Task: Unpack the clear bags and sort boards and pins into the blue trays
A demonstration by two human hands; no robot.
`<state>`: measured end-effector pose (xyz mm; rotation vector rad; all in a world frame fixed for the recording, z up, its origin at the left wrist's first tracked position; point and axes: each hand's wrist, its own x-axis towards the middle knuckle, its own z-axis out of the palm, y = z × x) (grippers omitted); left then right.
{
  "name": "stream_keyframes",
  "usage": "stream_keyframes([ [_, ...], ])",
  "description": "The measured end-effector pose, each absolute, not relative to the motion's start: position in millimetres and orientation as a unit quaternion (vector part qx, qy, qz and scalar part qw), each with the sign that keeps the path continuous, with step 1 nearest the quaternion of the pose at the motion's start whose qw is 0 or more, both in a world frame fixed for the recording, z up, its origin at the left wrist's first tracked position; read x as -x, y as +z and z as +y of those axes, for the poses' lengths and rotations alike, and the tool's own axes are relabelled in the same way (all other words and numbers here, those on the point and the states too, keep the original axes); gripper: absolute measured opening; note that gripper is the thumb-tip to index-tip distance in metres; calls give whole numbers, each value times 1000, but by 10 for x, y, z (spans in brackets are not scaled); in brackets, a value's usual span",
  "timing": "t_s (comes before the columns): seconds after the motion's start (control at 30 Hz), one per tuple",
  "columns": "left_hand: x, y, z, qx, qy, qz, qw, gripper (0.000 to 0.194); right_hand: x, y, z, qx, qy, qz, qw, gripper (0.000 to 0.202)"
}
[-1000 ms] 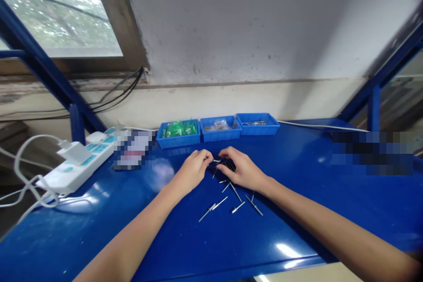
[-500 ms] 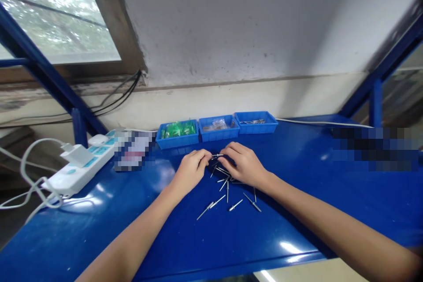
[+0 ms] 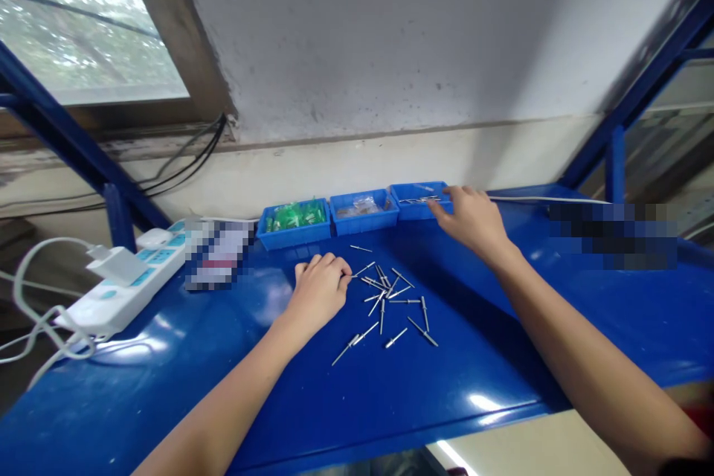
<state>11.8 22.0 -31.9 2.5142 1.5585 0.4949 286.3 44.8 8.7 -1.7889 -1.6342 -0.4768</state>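
Several silver rivets [image 3: 382, 316] lie scattered on the blue table [image 3: 312, 416]. My left hand [image 3: 322, 286] is closed on a thin rivet whose pin sticks out to the right of its fingertips, left of the pile. My right hand [image 3: 471, 219] is over the right edge of the right blue bin [image 3: 421, 212], thumb and fingers apart, with nothing visible between them. Thin metal pieces [image 3: 419, 200] lie in that bin. The middle bin [image 3: 365, 222] holds clear plastic and small parts; the left bin [image 3: 295, 236] holds green and clear pieces.
On the left are a white power strip [image 3: 120, 294] with plugs and cables, and a blurred flat object [image 3: 220, 256] beside it. A blurred dark object [image 3: 619, 234] lies at the right. Blue frame posts rise on both sides, before a wall.
My right hand has left the rivet held with my left hand and moved right and back to the right bin, opening. More of the pile shows. The view has shifted slightly.
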Motion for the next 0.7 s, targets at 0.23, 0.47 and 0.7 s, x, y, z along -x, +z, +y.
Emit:
stream_keyframes([
  [0.23,-124,-265,294,-828,290,461,135,19,-2300,-167,201,467,11,-824,321,25],
  [0.47,-195,-179,199,-834,324,416,165,22,-2081,-163,46,377,-6,-864,334,14],
  [0.7,-221,-177,141,-829,331,403,203,22,-2114,-121,38,377,-35,-868,320,17],
])
